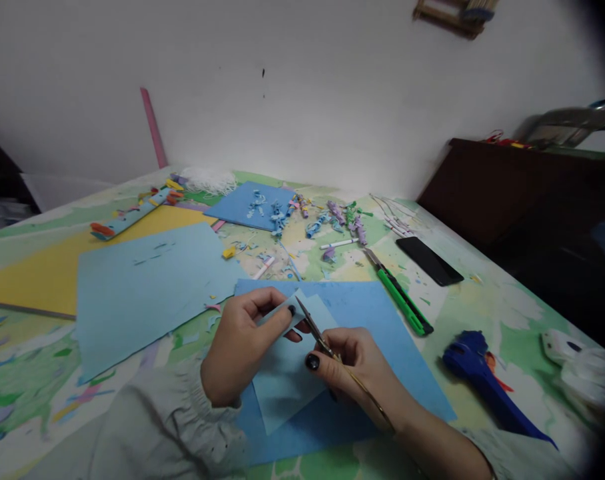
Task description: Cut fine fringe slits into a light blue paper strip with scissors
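Observation:
Between the thumb and fingers of my left hand is a small light blue foam piece, pinched and raised above the table. My right hand grips a pair of scissors with gold-coloured handles. The blades point up and left, with their tips at the right edge of the foam piece; whether they touch it I cannot tell. Under both hands lies a light blue sheet, on top of a larger, darker blue sheet. My right fingers partly hide the scissor handles.
A green utility knife and a black phone lie to the right, beyond a blue glue gun. On the left are a big light blue sheet and a yellow sheet. Foam scraps and curled pieces cover the back.

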The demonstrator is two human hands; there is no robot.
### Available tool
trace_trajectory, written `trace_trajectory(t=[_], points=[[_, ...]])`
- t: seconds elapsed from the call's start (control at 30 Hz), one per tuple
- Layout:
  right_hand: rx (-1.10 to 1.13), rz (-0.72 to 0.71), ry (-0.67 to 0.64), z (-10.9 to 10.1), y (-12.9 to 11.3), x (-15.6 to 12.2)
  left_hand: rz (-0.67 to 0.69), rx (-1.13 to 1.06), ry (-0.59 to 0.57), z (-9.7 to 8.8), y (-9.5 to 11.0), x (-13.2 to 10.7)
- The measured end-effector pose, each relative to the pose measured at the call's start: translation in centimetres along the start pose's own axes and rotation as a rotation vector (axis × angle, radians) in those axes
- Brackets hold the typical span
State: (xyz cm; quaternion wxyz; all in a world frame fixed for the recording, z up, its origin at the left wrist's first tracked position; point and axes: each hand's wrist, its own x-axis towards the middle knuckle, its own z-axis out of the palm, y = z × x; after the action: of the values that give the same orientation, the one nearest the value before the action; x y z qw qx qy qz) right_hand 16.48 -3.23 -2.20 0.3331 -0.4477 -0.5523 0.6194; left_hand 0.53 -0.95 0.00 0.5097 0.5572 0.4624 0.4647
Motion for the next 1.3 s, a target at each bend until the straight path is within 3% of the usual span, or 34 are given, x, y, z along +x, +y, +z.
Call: trace_trajectory(t=[1.3], points=[[-0.059,0.038,0.062,-0.07,0.17,0.18,-0.009,0.003,-0.034,0.07,0.23,-0.15]])
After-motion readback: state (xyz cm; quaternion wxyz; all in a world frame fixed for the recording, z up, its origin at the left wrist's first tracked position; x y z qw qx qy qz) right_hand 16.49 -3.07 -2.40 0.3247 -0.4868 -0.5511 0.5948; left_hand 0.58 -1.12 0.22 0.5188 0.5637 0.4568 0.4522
